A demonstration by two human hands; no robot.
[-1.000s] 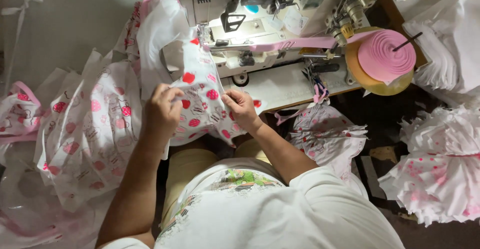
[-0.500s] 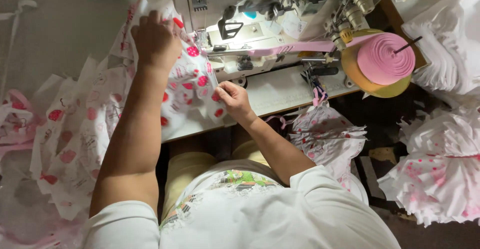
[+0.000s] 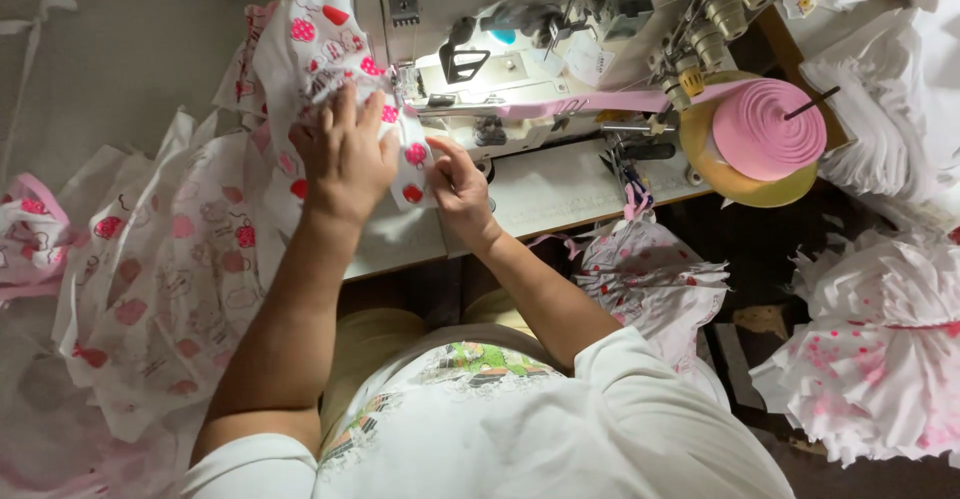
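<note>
Left hand: my left hand (image 3: 345, 154) lies palm down on the printed fabric (image 3: 320, 54), fingers (image 3: 345, 107) spread and pressing, not clenched; I judge it is there to keep the cloth flat and steady as it meets the machine.
Right hand: my right hand (image 3: 462, 187) sits just beside the left, fingers curled and pinching the fabric's near edge, probably to steer that edge in line with the needle area.
Fabric: white with red and pink strawberry shapes; it is bunched at the left end of the sewing machine (image 3: 520, 49), under both hands, and trails off the counter (image 3: 560, 194) to my left.
Needle area: lit by the machine's lamp, right next to my fingertips; I cannot tell whether the cloth is under the presser foot.
Pink tape: a pink strip (image 3: 600, 104) runs from the pink roll (image 3: 768, 129) across the machine toward my hands, held taut so it feeds straight in as a binding, I would guess.
Roll: it lies flat on a yellow disc (image 3: 745, 184) at the right, well apart from my hands, so it can turn freely.
Left pile: more of the same print (image 3: 170, 279) hangs off the counter edge, within my left arm's reach.
Right piles: folded white and pink pieces (image 3: 880, 359) are stacked low on my right, with a smaller bundle (image 3: 650, 274) hanging just below the counter.
</note>
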